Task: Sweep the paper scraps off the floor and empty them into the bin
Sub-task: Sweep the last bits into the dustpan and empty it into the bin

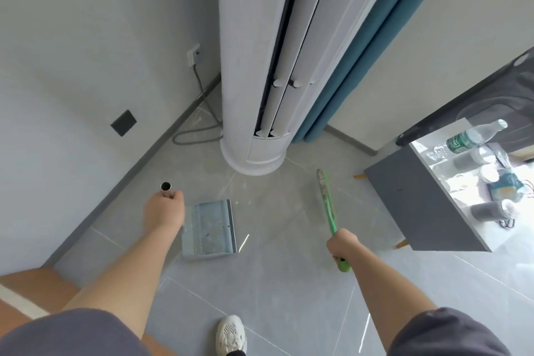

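Observation:
My left hand grips the metal tube handle of a grey metal dustpan, whose pan sits low over the grey tiled floor just right of that hand. My right hand grips the green handle of a broom, which slants up and away toward the base of a tall white column. The broom's head looks thin and its bristles are hard to make out. I see no paper scraps on the floor and no bin in view.
A tall white standing air conditioner rises ahead, with a grey cable looped on the floor to its left. A grey cabinet with a bottle and jars stands right. Blue curtain behind. My white shoe is below.

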Available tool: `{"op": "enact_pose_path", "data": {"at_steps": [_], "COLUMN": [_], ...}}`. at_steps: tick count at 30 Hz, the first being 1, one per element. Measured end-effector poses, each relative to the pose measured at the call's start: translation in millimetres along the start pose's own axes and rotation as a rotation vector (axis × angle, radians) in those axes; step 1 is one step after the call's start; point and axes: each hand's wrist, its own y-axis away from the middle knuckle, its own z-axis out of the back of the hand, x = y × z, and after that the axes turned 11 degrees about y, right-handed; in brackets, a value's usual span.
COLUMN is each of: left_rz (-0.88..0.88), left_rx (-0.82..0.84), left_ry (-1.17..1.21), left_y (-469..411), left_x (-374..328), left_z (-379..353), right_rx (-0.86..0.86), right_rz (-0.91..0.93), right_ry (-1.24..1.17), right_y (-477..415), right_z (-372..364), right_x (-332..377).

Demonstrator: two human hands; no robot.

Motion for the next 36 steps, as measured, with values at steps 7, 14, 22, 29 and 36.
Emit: {"op": "enact_pose_path", "data": {"at_steps": [7, 14, 22, 29, 36], "left_rz": [-0.025, 0.015, 0.015, 0.007, 0.051], "left_rx": [0.074, 0.050, -0.019, -0.081, -0.212], "left_ry": [-0.032, -0.018, 0.010, -0.014, 0.061], "left_y": [6, 9, 22, 25, 16], "left_x": [-12, -10, 6, 36, 87], "left_z": [-52, -51, -6, 63, 133], "right_rx": [0.114, 0.363, 0.473, 0.181, 0.179], "right_rz": [0.074, 0.343, 0.266, 0.270, 0.344], "right_ry": [0.109, 0.150, -0.258, 0.013, 0.423], "right_y": [-24, 9, 42, 64, 86], "right_z": [-8, -43, 8, -26, -82], "right_x": [9, 65, 36, 65, 94]}}
